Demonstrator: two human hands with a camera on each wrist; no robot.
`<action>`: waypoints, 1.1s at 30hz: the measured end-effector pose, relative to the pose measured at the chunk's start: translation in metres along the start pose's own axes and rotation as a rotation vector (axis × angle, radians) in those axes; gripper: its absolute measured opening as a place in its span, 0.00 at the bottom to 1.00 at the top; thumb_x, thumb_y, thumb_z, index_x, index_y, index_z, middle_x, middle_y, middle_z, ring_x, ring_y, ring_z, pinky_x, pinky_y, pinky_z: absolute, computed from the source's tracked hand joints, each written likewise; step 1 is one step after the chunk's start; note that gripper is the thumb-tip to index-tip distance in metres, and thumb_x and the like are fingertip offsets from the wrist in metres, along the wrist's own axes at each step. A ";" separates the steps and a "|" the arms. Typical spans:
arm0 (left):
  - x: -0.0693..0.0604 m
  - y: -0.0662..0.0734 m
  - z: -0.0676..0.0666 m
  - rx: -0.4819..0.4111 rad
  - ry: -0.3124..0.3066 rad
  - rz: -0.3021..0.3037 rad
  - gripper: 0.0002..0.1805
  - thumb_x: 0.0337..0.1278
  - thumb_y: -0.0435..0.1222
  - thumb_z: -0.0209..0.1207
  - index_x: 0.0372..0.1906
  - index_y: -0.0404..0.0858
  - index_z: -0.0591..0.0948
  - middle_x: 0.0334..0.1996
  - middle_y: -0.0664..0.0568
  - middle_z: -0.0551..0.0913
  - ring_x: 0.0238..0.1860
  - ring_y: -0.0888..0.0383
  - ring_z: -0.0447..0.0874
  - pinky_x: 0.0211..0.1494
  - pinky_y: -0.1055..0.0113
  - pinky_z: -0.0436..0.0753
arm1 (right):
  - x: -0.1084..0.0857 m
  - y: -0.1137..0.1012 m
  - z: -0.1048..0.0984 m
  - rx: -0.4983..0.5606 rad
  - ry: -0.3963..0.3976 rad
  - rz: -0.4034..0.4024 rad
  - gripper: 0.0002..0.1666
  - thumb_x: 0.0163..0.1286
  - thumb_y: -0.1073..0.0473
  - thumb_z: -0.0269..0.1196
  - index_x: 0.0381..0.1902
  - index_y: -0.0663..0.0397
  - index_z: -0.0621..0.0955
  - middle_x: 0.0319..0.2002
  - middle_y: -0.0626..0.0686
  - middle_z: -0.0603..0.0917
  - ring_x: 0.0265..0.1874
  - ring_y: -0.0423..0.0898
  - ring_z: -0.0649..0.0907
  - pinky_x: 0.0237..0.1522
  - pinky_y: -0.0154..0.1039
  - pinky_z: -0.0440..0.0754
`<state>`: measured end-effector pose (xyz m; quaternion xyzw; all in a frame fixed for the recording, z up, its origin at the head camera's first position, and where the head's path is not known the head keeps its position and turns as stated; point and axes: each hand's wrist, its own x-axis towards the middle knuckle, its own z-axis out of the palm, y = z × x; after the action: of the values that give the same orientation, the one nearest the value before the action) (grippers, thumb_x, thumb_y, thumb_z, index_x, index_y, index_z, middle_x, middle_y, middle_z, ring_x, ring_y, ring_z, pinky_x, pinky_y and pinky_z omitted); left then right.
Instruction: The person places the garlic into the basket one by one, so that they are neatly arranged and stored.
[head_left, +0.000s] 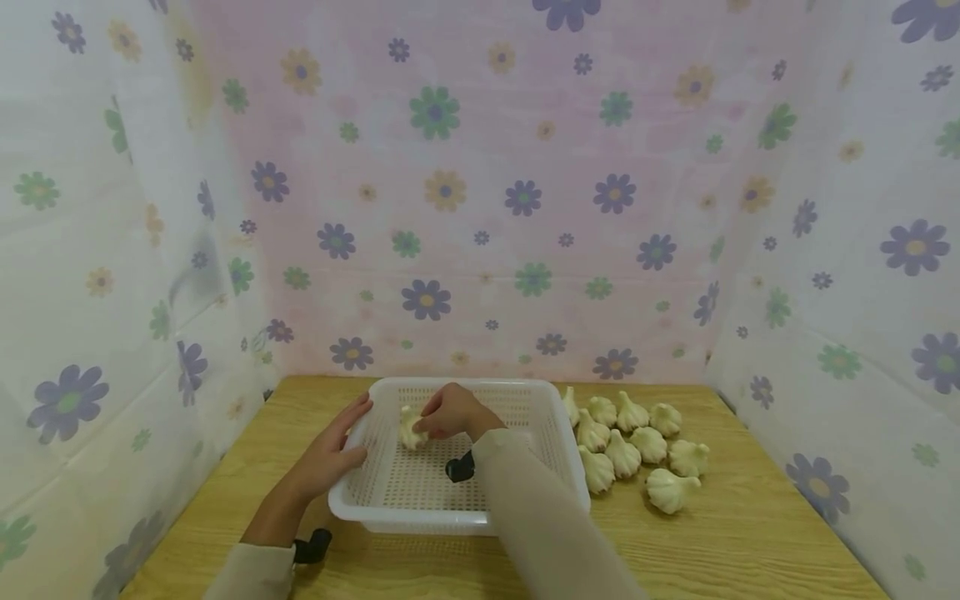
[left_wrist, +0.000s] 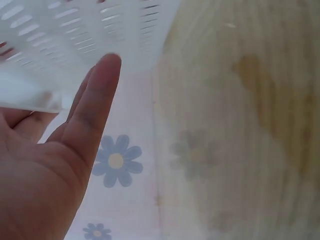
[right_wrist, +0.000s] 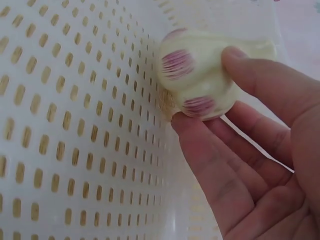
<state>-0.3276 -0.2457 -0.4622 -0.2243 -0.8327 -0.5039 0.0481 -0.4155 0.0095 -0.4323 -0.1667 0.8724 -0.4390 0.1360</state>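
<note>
A white perforated basket (head_left: 420,522) stands on the wooden table. Inside it, toward the left end, my right hand (head_left: 453,412) holds a garlic bulb (head_left: 411,429). In the right wrist view the thumb and fingers of my right hand (right_wrist: 265,150) pinch the bulb (right_wrist: 200,75), its root end close to the basket floor (right_wrist: 75,125). My left hand (head_left: 326,458) rests against the basket's left rim, fingers extended. The left wrist view shows my left hand (left_wrist: 65,150) with straight fingers along the basket's outer wall (left_wrist: 100,30).
Several garlic bulbs (head_left: 622,454) lie in a group on the table (head_left: 720,542), right of the basket; one (head_left: 670,490) lies nearest the front. Flower-patterned cloth (head_left: 487,217) hangs behind the table and on both sides.
</note>
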 end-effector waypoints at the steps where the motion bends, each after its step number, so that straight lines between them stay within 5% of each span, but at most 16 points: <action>1: 0.000 -0.001 0.001 -0.002 0.012 0.004 0.43 0.57 0.27 0.56 0.80 0.30 0.58 0.84 0.41 0.46 0.81 0.30 0.46 0.64 0.49 0.78 | 0.000 0.000 0.001 0.000 0.008 0.006 0.09 0.59 0.59 0.77 0.36 0.56 0.90 0.29 0.53 0.90 0.29 0.50 0.90 0.34 0.40 0.89; 7: 0.001 -0.005 0.007 -0.052 0.047 -0.012 0.47 0.49 0.25 0.55 0.80 0.32 0.59 0.85 0.43 0.46 0.83 0.33 0.42 0.71 0.59 0.68 | -0.001 -0.003 0.007 0.031 0.028 0.054 0.09 0.60 0.57 0.78 0.33 0.56 0.88 0.30 0.57 0.90 0.32 0.56 0.92 0.36 0.47 0.91; 14: 0.001 -0.002 0.009 -0.127 0.038 -0.013 0.48 0.45 0.24 0.54 0.80 0.32 0.58 0.85 0.43 0.43 0.83 0.31 0.35 0.75 0.34 0.57 | 0.001 -0.008 0.012 0.041 0.035 0.052 0.08 0.61 0.60 0.76 0.34 0.58 0.88 0.31 0.56 0.91 0.32 0.53 0.92 0.36 0.43 0.91; 26: 0.004 -0.004 0.008 -0.141 0.031 -0.002 0.49 0.44 0.23 0.54 0.79 0.31 0.58 0.85 0.40 0.42 0.82 0.30 0.35 0.73 0.31 0.58 | 0.004 -0.007 0.011 0.035 -0.004 0.043 0.07 0.65 0.62 0.73 0.39 0.59 0.87 0.33 0.57 0.92 0.34 0.52 0.93 0.39 0.45 0.91; 33: 0.001 0.000 0.007 -0.132 0.041 -0.028 0.48 0.45 0.23 0.54 0.80 0.31 0.58 0.85 0.41 0.44 0.82 0.31 0.39 0.69 0.43 0.69 | 0.003 -0.007 0.010 0.032 -0.012 0.062 0.07 0.66 0.61 0.72 0.39 0.59 0.87 0.36 0.56 0.91 0.34 0.53 0.92 0.38 0.44 0.91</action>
<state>-0.3277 -0.2395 -0.4652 -0.2049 -0.7997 -0.5627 0.0432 -0.4132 -0.0028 -0.4331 -0.1402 0.8692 -0.4473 0.1572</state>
